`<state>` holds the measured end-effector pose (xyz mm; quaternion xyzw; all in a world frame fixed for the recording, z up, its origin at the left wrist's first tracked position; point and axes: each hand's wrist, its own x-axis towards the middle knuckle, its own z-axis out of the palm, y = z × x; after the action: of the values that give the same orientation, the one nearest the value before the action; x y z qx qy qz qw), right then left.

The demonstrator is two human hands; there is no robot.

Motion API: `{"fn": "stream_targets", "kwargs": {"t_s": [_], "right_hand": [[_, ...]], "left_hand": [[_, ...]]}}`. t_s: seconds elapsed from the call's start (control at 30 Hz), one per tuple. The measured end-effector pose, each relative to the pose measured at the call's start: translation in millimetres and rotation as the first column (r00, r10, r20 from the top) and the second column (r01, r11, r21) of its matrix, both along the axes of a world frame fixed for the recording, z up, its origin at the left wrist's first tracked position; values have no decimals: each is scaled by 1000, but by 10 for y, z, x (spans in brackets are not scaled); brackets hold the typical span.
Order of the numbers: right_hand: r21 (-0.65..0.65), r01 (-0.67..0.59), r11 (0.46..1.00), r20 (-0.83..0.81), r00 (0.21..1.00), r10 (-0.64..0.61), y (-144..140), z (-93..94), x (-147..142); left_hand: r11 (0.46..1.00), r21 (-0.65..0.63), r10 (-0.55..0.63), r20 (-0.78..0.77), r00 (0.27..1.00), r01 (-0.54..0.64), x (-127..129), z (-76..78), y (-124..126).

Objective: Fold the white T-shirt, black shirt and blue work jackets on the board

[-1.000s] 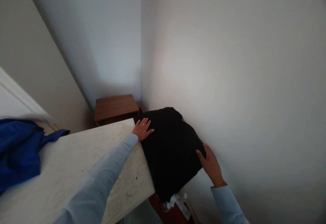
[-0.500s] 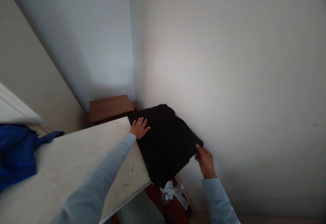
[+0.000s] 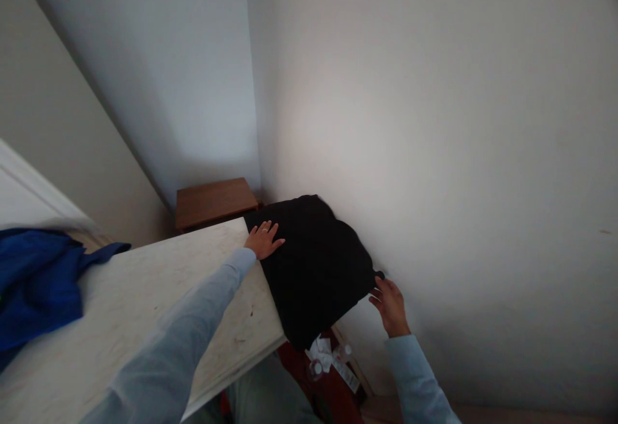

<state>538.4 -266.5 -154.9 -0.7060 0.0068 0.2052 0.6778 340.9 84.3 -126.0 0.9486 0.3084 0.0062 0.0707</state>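
A folded black cloth [image 3: 316, 266] lies over the right end of a pale marbled table [image 3: 140, 311], close to the wall. My left hand [image 3: 263, 240] rests flat on the cloth's upper left edge, fingers spread, a ring on one finger. My right hand [image 3: 389, 303] is at the cloth's right corner, fingertips pinching its edge. Both arms wear light blue sleeves.
A crumpled blue garment [image 3: 36, 282] lies at the table's left end. A brown wooden side table [image 3: 215, 200] stands in the room corner. Below the table's right end, plastic bottles [image 3: 328, 359] sit by a reddish-brown piece of furniture [image 3: 333, 395]. A white wall is at right.
My right hand has slid from under the cloth's lower right side to its right corner. The cloth's lower edge has pulled up, showing more of the bottles. The left hand stays put.
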Motion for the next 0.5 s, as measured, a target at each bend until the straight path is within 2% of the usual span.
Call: {"fn": "stream_targets", "kwargs": {"t_s": [0.07,0.1,0.17,0.2,0.27,0.3,0.33,0.4,0.43,0.5], "right_hand": [[-174,18,985,210,978,19,-52,18,-3],[-246,60,967,365,930,35,-77,47,-20],[-311,128,942,643,758,109,-73,159,-71],[-321,111,941,731,661,171,-21,241,-94],[-364,-21,931,805,495,326,215,423,-109],[-416,-120,902,811,400,427,401,508,-93],[-478,-201,855,802,299,518,625,578,-58],[-630,-304,715,721,114,683,1139,653,63],[-704,-309,640,660,49,750,1400,656,142],[-828,-251,501,516,5,856,1865,604,310]], "left_hand": [[1000,3,28,-4,1000,-28,-41,29,-25],[999,15,39,4,999,-39,-58,46,-44],[997,61,37,42,998,-39,-76,83,-92],[996,86,27,66,997,-32,-74,100,-119],[994,112,-1,104,995,-11,-50,122,-176],[994,110,-13,113,993,1,-32,123,-207],[995,101,-22,115,993,10,-14,115,-237],[997,74,-27,94,995,21,13,72,-296],[998,64,-25,78,997,20,18,41,-322],[998,64,-12,67,998,7,10,-30,-361]]}}
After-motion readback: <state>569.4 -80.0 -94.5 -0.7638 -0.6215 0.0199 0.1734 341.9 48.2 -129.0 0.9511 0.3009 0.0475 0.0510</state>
